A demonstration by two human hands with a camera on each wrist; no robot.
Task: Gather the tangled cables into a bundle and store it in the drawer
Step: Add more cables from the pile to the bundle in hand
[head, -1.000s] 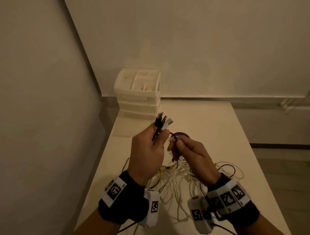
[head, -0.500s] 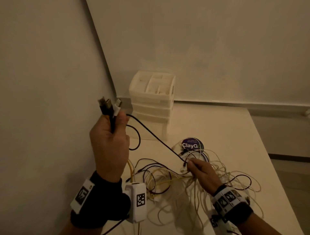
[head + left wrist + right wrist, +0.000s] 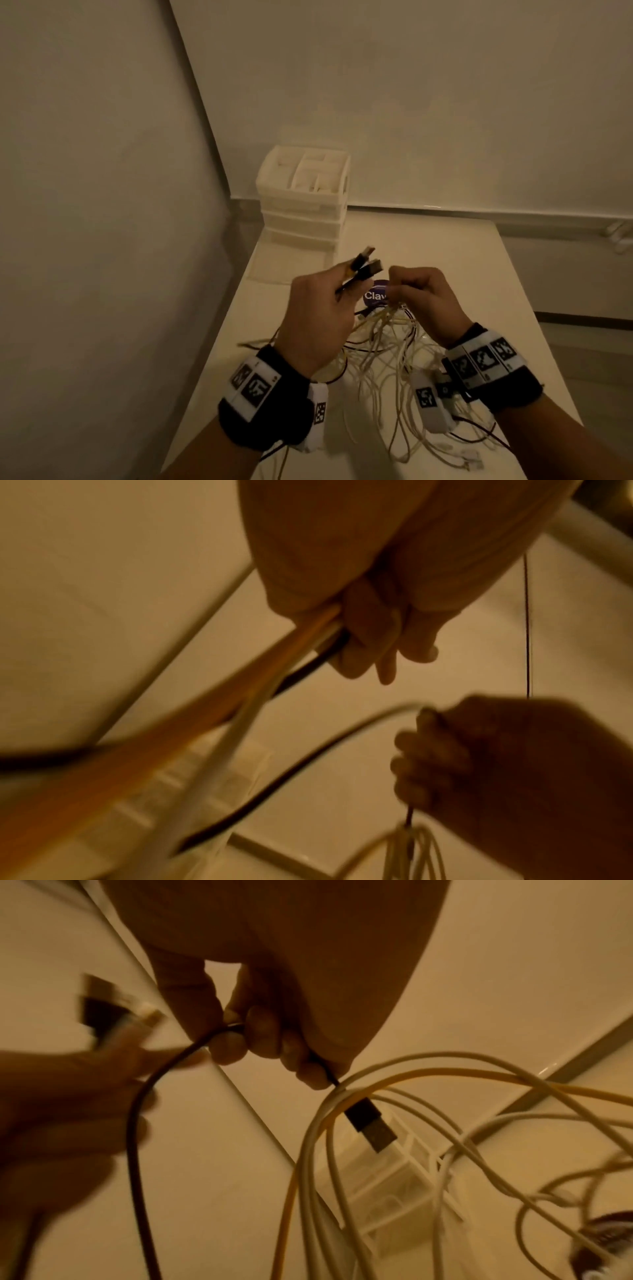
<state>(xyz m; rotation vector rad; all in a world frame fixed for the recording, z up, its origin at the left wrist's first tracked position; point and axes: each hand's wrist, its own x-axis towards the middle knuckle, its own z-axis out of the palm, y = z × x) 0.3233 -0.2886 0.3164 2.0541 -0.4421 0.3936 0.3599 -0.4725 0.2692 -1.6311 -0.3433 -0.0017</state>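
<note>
A tangle of white, yellow and black cables lies on the white table and hangs from both hands. My left hand grips several cable ends, whose USB plugs stick up past its fingers. In the left wrist view that left hand is curled round orange, white and black leads. My right hand is close beside it. In the right wrist view, the right hand holds a black cable, and a black USB plug dangles below. The white drawer unit stands at the back left.
A pulled-out translucent drawer sits in front of the unit's base. A purple round lid lies just beyond the hands. Walls close in at the left and behind. Loose cable ends trail near the table's front right edge.
My left hand has swung from high at the left back to the centre, next to the right hand. My right hand has risen from the tangle, lifting cables with it.
</note>
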